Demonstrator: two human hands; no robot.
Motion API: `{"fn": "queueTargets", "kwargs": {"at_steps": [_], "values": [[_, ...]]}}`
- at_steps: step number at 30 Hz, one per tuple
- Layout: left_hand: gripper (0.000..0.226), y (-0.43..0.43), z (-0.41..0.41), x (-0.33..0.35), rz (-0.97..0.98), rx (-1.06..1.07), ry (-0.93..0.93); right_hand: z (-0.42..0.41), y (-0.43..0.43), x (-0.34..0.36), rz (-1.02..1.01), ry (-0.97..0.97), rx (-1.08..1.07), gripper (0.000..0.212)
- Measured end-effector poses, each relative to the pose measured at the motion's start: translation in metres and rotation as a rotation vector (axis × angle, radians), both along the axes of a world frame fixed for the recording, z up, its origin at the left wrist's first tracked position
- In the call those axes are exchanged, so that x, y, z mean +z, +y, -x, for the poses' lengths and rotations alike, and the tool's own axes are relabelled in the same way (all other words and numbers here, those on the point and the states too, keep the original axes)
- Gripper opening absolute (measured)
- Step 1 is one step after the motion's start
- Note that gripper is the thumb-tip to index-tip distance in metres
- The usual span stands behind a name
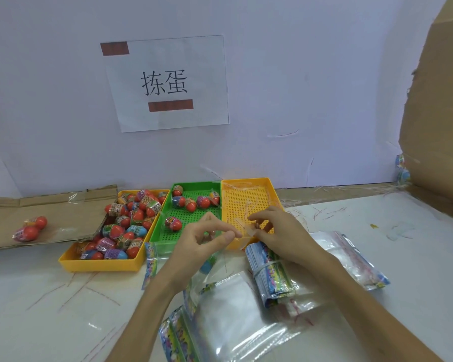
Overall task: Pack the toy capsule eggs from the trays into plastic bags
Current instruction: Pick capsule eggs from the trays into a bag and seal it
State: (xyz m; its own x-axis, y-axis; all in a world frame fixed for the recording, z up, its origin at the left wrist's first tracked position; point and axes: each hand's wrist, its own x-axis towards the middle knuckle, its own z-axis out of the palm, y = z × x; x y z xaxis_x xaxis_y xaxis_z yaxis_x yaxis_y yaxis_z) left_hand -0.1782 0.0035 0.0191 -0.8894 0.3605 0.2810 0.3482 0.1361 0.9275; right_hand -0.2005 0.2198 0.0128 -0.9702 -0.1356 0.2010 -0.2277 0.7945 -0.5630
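Over the counter [50, 309], the left hand [199, 241] and right hand [283, 233] each pinch the mouth of the clear plastic bag [221, 266] in their fingers [229, 235], apparently sealing a blue egg [208, 265] inside.

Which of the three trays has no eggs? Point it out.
The right yellow tray, next to the green tray: it holds only clear plastic scraps, while the green has a few eggs and the left yellow tray is heaped.

White, scratched counter [37, 304] bearing, left to right, flattened cardboard [63, 207], a yellow tray [100, 265] heaped with capsule eggs [131, 218], a green tray [194, 183] and a second yellow tray [243, 202] side by side. Nearer: plastic bags [228, 304] and a banded bundle of printed cards [270, 270].
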Motion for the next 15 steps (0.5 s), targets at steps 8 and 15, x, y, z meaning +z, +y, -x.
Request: {"fn": "queueTargets", "kwargs": {"at_steps": [8, 15], "values": [[0.016, -0.0005, 0.002, -0.0008, 0.006, -0.011, 0.003, -0.0031, 0.0011, 0.002, 0.056, 0.005, 0.036, 0.011], [0.014, 0.0, 0.0012, -0.0002, 0.026, -0.008, 0.005, -0.0071, -0.0038, 0.0072, 0.468, 0.163, -0.08, 0.022]]}}
